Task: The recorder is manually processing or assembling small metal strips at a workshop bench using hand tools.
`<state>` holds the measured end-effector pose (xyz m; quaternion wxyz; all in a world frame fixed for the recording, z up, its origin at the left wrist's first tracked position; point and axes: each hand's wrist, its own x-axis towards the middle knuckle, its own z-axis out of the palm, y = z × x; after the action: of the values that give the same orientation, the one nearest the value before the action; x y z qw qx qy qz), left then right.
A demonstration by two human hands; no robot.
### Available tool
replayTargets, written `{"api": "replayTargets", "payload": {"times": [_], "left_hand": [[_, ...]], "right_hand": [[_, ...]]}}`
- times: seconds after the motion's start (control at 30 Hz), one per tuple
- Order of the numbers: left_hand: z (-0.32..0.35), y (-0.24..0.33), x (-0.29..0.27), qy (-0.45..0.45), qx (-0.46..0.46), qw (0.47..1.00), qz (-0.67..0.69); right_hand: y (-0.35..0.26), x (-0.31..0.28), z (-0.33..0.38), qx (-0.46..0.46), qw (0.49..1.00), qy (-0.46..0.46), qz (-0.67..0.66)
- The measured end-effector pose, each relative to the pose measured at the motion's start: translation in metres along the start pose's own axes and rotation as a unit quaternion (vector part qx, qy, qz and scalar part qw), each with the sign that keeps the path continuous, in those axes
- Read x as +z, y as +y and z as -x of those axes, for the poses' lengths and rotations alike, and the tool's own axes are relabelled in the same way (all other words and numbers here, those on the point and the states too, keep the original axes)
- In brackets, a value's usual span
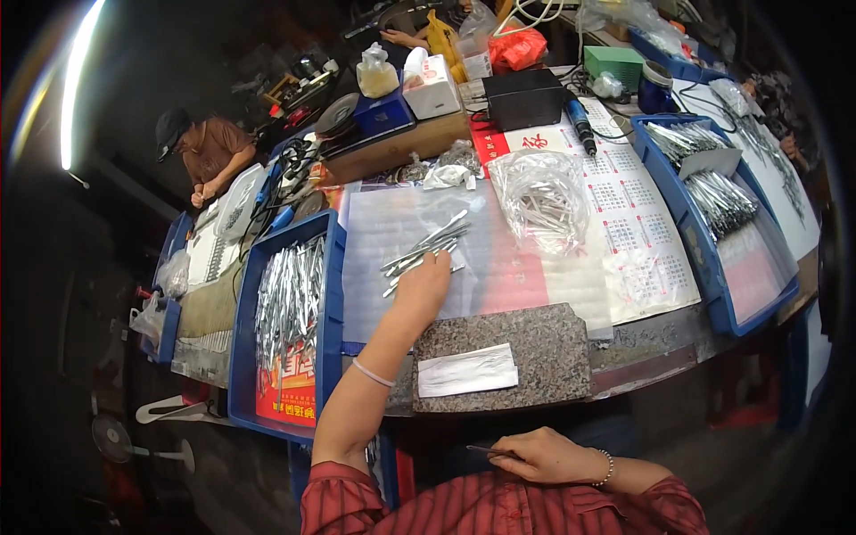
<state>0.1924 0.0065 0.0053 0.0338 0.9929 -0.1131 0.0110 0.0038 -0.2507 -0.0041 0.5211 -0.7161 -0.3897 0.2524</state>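
Observation:
My left hand (423, 287) reaches over the table to a small loose pile of slim silvery metal rods (426, 244) on a translucent plastic sheet (370, 227). Its fingers are bent together among the rods, and the fingertips are partly hidden. Close to my body, my right hand (555, 456) is closed around a thin dark pointed tool (487, 449), whose exact kind I cannot make out. Between the two hands lies a speckled stone slab (548, 357) with a folded white cloth or paper (467, 370) on it.
Left stands a blue bin (334, 312) heaped with rods; right, another blue tray (709, 267) holds rod bundles. A clear bag of rods (546, 201) lies on printed sheets. Behind are a black box (524, 98) and a blue-handled tool (580, 123). A co-worker (209, 152) sits far left.

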Motion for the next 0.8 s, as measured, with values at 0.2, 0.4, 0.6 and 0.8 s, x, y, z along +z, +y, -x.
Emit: {"api": "replayTargets", "payload": {"times": [0.2, 0.4, 0.6, 0.8], "left_hand": [[0.04, -0.007, -0.025, 0.09, -0.003, 0.995, 0.051], [0.149, 0.059, -0.078, 0.17, 0.006, 0.892, 0.419], [0.199, 0.109, -0.065, 0.167, 0.032, 0.811, 0.56], [0.208, 0.099, -0.058, 0.131, 0.022, 0.731, 0.669]], "right_hand": [[-0.015, -0.006, -0.001, -0.024, 0.999, 0.035, -0.022], [-0.02, -0.011, -0.007, 0.029, 0.952, 0.209, -0.221], [-0.026, -0.012, -0.018, 0.011, 0.947, 0.105, -0.303], [-0.027, -0.021, -0.008, 0.054, 0.985, 0.026, -0.165]]}}
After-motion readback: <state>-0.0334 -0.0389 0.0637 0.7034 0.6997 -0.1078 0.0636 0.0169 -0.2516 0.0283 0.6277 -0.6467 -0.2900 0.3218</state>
